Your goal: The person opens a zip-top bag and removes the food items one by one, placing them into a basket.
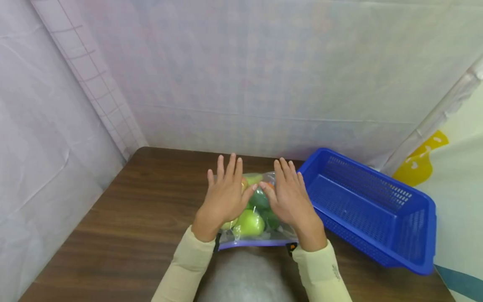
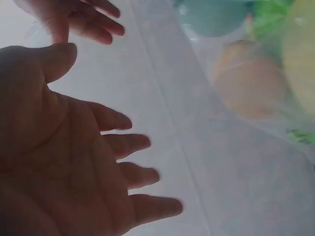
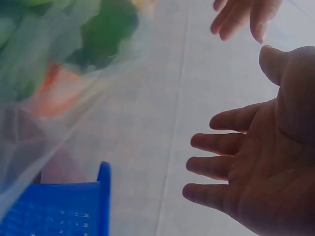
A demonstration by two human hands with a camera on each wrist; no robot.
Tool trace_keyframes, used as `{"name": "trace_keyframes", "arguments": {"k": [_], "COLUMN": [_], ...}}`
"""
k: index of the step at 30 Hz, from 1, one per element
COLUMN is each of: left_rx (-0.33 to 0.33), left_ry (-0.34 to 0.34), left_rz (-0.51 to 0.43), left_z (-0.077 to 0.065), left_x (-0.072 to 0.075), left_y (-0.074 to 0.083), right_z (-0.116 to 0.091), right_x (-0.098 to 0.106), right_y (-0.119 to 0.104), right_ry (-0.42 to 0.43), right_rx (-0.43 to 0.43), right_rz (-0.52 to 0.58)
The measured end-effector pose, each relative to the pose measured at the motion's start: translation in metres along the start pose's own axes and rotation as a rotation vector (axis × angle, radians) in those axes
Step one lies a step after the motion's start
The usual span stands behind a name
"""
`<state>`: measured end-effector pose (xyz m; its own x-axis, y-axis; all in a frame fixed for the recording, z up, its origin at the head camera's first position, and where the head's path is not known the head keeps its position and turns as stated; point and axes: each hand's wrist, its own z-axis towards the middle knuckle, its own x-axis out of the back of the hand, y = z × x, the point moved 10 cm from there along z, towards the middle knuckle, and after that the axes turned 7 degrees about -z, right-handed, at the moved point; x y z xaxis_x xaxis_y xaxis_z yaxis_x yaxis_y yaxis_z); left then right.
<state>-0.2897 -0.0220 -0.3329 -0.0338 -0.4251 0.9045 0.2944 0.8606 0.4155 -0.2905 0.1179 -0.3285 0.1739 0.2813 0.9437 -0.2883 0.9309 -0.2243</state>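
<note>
A clear zip bag with a purple strip along its near edge lies on the table, filled with produce. Inside it a green apple shows at the front, with dark green and orange items behind. Above the bag's left side is my left hand, its fingers straight and spread. My right hand is over the right side, fingers extended, thumb pointing toward the left thumb. In the wrist views both palms, the left hand and the right hand, hold nothing and appear apart from the bag.
A blue perforated plastic basket stands at the right of the dark wooden table, close to the right hand. Pale cloth sheets hang behind the table and at its left. A yellow shape marks the right-hand cloth.
</note>
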Motion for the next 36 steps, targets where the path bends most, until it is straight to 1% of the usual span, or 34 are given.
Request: {"name": "trace_keyframes", "arguments": {"k": [2, 3, 4, 5, 6, 9, 10, 11, 13, 14, 16, 18, 20, 22, 24, 26, 30, 32, 34, 36], "left_rx": [-0.019, -0.043, -0.082, -0.139, -0.206, -0.456, -0.539, -0.615, -0.738, -0.787, -0.862, -0.919, -0.943, -0.936, -0.901, -0.845, -0.742, -0.710, -0.692, -0.682], "left_ry": [-0.007, 0.005, 0.032, 0.075, 0.133, 0.357, 0.427, 0.482, 0.554, 0.570, 0.584, 0.575, 0.542, 0.503, 0.453, 0.393, 0.289, 0.270, 0.276, 0.287], "left_rz": [-0.022, -0.028, -0.026, -0.023, -0.015, 0.017, 0.028, 0.036, 0.054, 0.063, 0.091, 0.111, 0.142, 0.182, 0.233, 0.274, 0.320, 0.328, 0.330, 0.329], "left_z": [-0.006, -0.010, -0.015, -0.020, -0.026, -0.049, -0.057, -0.065, -0.081, -0.087, -0.100, -0.110, -0.118, -0.123, -0.125, -0.126, -0.125, -0.123, -0.123, -0.122], "left_x": [0.005, 0.009, 0.015, 0.022, 0.030, 0.055, 0.060, 0.064, 0.064, 0.062, 0.055, 0.046, 0.034, 0.022, 0.010, 0.000, -0.016, -0.021, -0.022, -0.023], "left_y": [0.002, 0.005, 0.008, 0.012, 0.017, 0.032, 0.036, 0.040, 0.043, 0.043, 0.040, 0.033, 0.023, 0.012, 0.000, -0.012, -0.033, -0.040, -0.045, -0.047], "right_z": [-0.004, -0.007, -0.010, -0.015, -0.019, -0.032, -0.037, -0.042, -0.053, -0.058, -0.067, -0.074, -0.078, -0.081, -0.084, -0.087, -0.089, -0.090, -0.090, -0.089], "right_x": [0.005, 0.009, 0.015, 0.021, 0.029, 0.052, 0.058, 0.063, 0.068, 0.067, 0.062, 0.051, 0.038, 0.025, 0.012, 0.001, -0.019, -0.027, -0.033, -0.039], "right_y": [-0.005, -0.008, -0.013, -0.018, -0.024, -0.043, -0.049, -0.055, -0.068, -0.075, -0.087, -0.098, -0.108, -0.116, -0.121, -0.125, -0.131, -0.133, -0.135, -0.136], "right_ry": [0.017, 0.040, 0.075, 0.119, 0.175, 0.373, 0.434, 0.490, 0.577, 0.602, 0.620, 0.604, 0.574, 0.546, 0.525, 0.508, 0.471, 0.455, 0.443, 0.414], "right_rx": [0.026, 0.052, 0.085, 0.121, 0.163, 0.309, 0.355, 0.402, 0.497, 0.540, 0.616, 0.677, 0.722, 0.757, 0.777, 0.788, 0.799, 0.801, 0.801, 0.791], "right_rz": [0.004, 0.010, 0.022, 0.034, 0.047, 0.088, 0.098, 0.102, 0.105, 0.100, 0.078, 0.049, 0.015, -0.011, -0.025, -0.043, -0.088, -0.101, -0.103, -0.098]}}
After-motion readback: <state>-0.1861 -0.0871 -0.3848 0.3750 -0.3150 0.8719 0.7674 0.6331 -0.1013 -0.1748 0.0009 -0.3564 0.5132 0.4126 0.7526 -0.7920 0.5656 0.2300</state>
